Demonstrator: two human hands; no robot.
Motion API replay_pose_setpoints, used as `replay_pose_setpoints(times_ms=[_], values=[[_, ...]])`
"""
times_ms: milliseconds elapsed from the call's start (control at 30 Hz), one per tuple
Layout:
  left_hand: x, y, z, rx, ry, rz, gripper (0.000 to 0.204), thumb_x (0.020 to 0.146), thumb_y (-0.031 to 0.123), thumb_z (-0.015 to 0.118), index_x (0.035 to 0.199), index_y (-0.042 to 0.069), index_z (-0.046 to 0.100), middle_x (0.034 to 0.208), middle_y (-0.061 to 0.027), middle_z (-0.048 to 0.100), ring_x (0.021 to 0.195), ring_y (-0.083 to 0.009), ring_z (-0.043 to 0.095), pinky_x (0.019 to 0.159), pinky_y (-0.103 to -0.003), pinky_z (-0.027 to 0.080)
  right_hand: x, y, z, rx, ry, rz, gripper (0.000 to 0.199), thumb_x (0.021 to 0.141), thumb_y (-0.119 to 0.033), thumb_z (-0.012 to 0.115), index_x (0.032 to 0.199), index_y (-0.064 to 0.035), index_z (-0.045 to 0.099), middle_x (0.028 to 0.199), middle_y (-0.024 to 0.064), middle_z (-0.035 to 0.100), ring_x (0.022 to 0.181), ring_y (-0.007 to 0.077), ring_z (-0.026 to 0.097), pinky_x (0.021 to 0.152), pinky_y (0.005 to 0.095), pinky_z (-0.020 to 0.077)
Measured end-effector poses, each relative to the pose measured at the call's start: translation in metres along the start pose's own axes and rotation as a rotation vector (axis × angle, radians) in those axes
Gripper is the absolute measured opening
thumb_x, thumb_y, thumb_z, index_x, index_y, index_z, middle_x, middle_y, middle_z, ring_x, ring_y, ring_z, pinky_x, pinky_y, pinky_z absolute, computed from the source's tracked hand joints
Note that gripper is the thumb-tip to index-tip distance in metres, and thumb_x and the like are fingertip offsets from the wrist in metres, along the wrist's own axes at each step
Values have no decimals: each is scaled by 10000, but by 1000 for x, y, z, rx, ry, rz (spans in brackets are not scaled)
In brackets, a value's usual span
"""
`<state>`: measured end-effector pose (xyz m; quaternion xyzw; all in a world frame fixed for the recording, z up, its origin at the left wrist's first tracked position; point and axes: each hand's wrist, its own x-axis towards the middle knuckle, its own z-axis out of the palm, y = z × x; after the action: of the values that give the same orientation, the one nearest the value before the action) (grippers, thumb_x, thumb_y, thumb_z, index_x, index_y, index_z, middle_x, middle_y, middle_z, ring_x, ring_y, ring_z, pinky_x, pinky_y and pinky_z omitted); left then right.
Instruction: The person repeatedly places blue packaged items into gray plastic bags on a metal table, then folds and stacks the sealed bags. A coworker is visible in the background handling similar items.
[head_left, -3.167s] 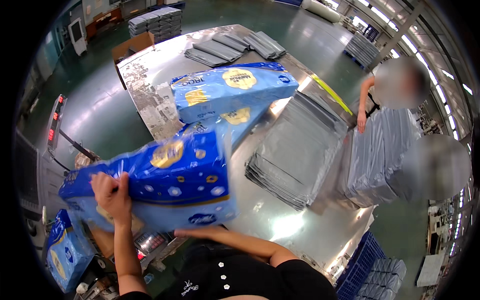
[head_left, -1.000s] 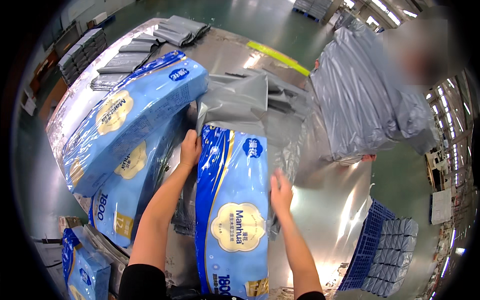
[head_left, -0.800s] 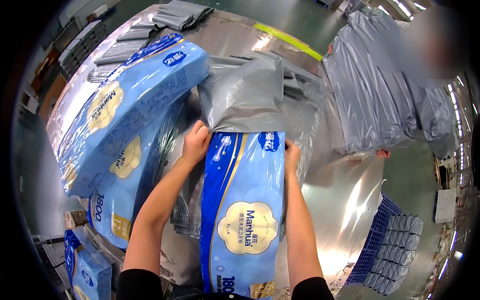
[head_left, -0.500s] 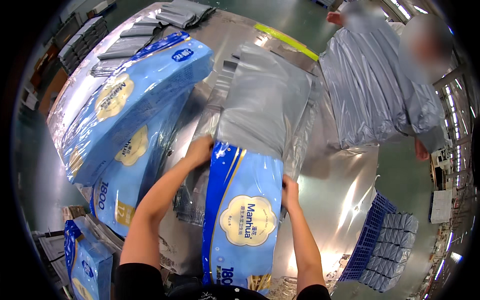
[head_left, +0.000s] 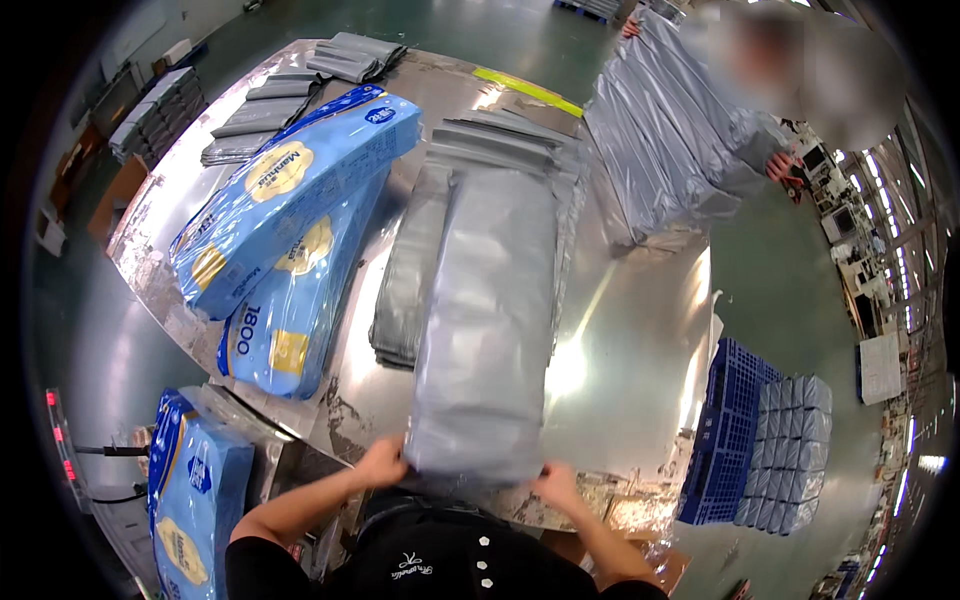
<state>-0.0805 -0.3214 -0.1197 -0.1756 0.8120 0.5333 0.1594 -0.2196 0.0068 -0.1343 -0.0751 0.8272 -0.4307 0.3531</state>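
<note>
The left hand (head_left: pixel 385 462) and the right hand (head_left: pixel 557 485) are each gripping a near corner of a filled grey mailing bag (head_left: pixel 490 330), fingers curled and pinching its bottom edge. The bag is lying lengthwise on the shiny metal table (head_left: pixel 630 340), partly overlapping a stack of flat grey bags (head_left: pixel 405 285). Farther left, two blue tissue packs (head_left: pixel 290 200) are resting against each other.
</note>
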Motion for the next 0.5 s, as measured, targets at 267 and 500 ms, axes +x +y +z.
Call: replay_pose_setpoints(times_ms=[267, 500], values=[[55, -74, 20, -480, 189, -130, 172, 863, 126, 593, 976, -3, 579, 785, -99, 615, 660, -152, 615, 572, -297, 505, 15, 21, -8, -201, 500, -224, 295, 737, -236, 773, 781, -11, 589, 679, 70, 572, 613, 200, 563, 566, 328, 455], [53, -100, 70, -337, 522, -261, 211, 694, 144, 693, 799, -13, 598, 683, -136, 625, 591, -239, 613, 570, -349, 504, 6, -2, 88, -296, 396, -747, 165, 839, -156, 643, 950, -42, 599, 868, 148, 597, 804, 345, 581, 735, 423, 471]])
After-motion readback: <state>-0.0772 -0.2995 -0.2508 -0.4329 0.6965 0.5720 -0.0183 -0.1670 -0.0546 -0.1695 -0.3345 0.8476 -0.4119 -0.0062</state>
